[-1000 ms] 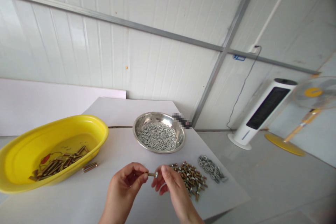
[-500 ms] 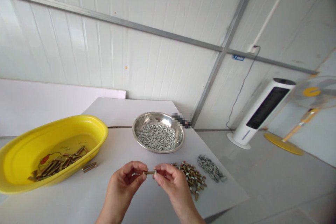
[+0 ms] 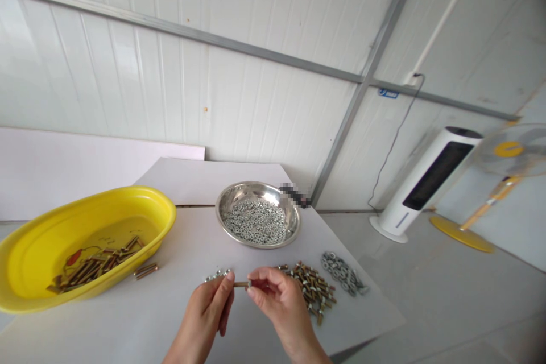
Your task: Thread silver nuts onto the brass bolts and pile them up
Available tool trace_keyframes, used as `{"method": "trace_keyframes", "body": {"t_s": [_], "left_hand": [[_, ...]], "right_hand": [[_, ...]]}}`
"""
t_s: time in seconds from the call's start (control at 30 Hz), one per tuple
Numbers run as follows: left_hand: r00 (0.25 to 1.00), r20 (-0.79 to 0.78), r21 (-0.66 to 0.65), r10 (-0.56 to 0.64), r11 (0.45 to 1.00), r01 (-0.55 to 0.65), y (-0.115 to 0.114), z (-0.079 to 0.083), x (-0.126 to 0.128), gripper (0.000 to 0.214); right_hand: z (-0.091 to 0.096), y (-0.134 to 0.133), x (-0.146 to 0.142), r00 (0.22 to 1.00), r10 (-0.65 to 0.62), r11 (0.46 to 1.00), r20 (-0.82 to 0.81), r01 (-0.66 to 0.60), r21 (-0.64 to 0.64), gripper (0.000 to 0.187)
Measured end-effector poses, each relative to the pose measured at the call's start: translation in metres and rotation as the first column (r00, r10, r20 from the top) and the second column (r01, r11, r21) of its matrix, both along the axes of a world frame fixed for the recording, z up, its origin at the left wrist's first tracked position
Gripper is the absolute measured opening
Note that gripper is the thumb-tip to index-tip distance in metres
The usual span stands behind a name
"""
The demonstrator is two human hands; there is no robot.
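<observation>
My left hand (image 3: pixel 212 311) and my right hand (image 3: pixel 279 304) meet over the near part of the white table (image 3: pixel 183 250), both pinching a short brass-coloured bolt (image 3: pixel 242 284) held level between their fingertips. Just beyond my left fingertips lie a few small silver nuts (image 3: pixel 216 274) on the table. To the right of my right hand is a heap of bolts (image 3: pixel 313 289), and further right a small pile of silver nuts (image 3: pixel 341 273).
A steel bowl (image 3: pixel 257 219) full of silver nuts stands mid-table. A yellow oval tub (image 3: pixel 81 239) with several bolts sits at the left, two loose bolts (image 3: pixel 145 271) beside it. A white tower fan (image 3: pixel 426 182) and a pedestal fan (image 3: pixel 503 182) stand on the floor at the right.
My hands have drawn slightly closer to me and lower. My left fingers have straightened along the bolt, uncovering a few nuts on the table behind them.
</observation>
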State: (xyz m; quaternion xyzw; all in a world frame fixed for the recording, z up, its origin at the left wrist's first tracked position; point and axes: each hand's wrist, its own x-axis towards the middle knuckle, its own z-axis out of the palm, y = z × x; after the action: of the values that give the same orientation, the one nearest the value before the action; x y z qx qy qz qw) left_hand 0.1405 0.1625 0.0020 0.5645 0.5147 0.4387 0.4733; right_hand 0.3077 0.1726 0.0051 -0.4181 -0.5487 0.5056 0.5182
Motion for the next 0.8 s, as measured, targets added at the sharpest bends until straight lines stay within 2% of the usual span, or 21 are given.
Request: {"method": "trace_keyframes", "body": {"t_s": [0.27, 0.43, 0.5, 0.57, 0.67, 0.8], "left_hand": [[0.993, -0.039, 0.172, -0.107, 0.979, 0.112, -0.003, 0.006, 0.001, 0.042], [0.994, -0.024, 0.216, -0.11, 0.97, 0.112, -0.007, 0.005, 0.005, 0.039], [0.995, -0.013, 0.207, -0.103, 0.973, 0.103, -0.007, 0.006, 0.004, 0.04], [0.995, -0.012, 0.193, -0.1, 0.976, 0.1, -0.006, 0.007, 0.003, 0.041], [0.995, -0.014, 0.157, -0.094, 0.983, 0.095, -0.004, 0.007, 0.001, 0.042], [0.997, 0.024, 0.122, -0.073, 0.99, 0.07, -0.001, 0.003, 0.001, 0.043]], "right_hand": [[0.001, 0.0, 0.0, 0.999, 0.018, 0.998, 0.033, -0.016, -0.058, 0.035], [-0.001, -0.004, -0.004, 0.986, 0.087, 0.996, 0.139, -0.082, -0.046, 0.061], [0.0, -0.006, -0.003, 0.986, 0.088, 0.995, 0.14, -0.081, -0.056, 0.064], [0.003, -0.007, -0.001, 0.991, 0.054, 0.998, 0.12, -0.05, -0.037, 0.058], [0.008, -0.006, 0.002, 0.996, 0.01, 1.0, 0.092, -0.013, 0.024, 0.031], [0.01, -0.004, 0.002, 0.986, -0.007, 0.995, 0.168, -0.01, 0.1, 0.027]]}}
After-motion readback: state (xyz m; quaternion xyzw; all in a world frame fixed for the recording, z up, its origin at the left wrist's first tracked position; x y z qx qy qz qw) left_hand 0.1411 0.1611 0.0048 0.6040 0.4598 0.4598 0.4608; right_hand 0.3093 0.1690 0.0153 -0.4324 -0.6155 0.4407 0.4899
